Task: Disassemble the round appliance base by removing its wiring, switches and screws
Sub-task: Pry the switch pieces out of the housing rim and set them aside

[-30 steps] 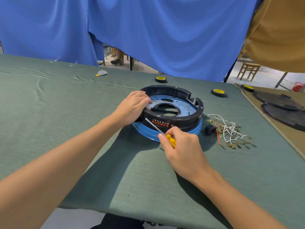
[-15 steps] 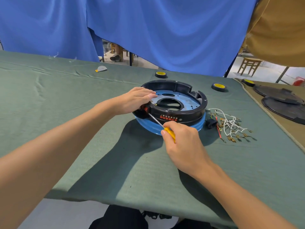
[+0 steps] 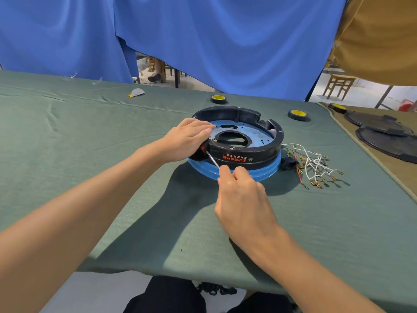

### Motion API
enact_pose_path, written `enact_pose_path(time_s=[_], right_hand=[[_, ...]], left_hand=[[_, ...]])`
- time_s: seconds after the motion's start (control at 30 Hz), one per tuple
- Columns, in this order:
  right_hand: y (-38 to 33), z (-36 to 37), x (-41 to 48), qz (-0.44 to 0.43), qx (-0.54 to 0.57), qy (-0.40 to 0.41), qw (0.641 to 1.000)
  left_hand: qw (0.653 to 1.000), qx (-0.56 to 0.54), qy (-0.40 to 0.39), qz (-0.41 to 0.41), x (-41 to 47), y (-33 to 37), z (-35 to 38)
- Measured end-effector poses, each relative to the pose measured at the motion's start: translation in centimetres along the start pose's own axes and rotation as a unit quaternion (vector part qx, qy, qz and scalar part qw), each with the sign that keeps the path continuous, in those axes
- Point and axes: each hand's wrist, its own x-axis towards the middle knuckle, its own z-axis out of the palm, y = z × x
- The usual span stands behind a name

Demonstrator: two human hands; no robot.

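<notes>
The round appliance base (image 3: pixel 255 152), a black ring over a blue plate with red lettering on its front, lies on the green cloth. My left hand (image 3: pixel 187 141) rests over the ring's left rim with its fingers curled round the edge, beside a red switch (image 3: pixel 199 152). My right hand (image 3: pixel 243 195) grips a screwdriver (image 3: pixel 213 162); its handle is hidden in my fist and its metal shaft points up-left to the ring by the switch. A bundle of removed white and red wires (image 3: pixel 313 166) with brass terminals lies to the right of the base.
Small black-and-yellow wheels (image 3: pixel 218 99) (image 3: pixel 297 114) lie behind the base. Black round covers (image 3: pixel 383 134) sit on a tan mat at the right. A small grey scrap (image 3: pixel 136 93) lies at the far left. Blue curtains hang behind the table.
The view shifted slightly. My right hand closed over the yellow handle, hiding it, and the shaft tip stays at the ring's left front. My left hand keeps holding the rim.
</notes>
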Motion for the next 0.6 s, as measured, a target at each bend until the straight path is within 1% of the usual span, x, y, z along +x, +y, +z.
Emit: enact_pose_path(time_s=[0.1,0.17,0.23,0.37,0.43,0.6], right_hand=[[1.5,-1.3,1.3,-0.037,-0.003,-0.019,0.999],[3.2,-2.2,2.7,-0.059,0.047,-0.036,0.996],[4.5,-3.0,3.9,-0.05,0.11,-0.068,0.99],[5.6,-3.7,5.3,-0.028,0.162,-0.124,0.979],[5.6,-3.7,5.3,-0.021,0.162,-0.124,0.979],[3.5,-2.3,2.9,-0.028,0.094,-0.059,0.993]], left_hand=[[1.0,-0.02,0.009,0.001,-0.2,0.1,0.3],[1.0,-0.027,0.015,0.0,-0.2,0.2,0.4],[0.999,-0.037,0.02,-0.001,-0.2,0.2,0.5],[0.999,-0.046,0.026,-0.005,-0.2,0.1,0.4],[0.999,-0.034,0.033,-0.009,-0.1,0.1,0.5],[0.997,-0.017,0.069,-0.014,0.0,-0.1,1.1]])
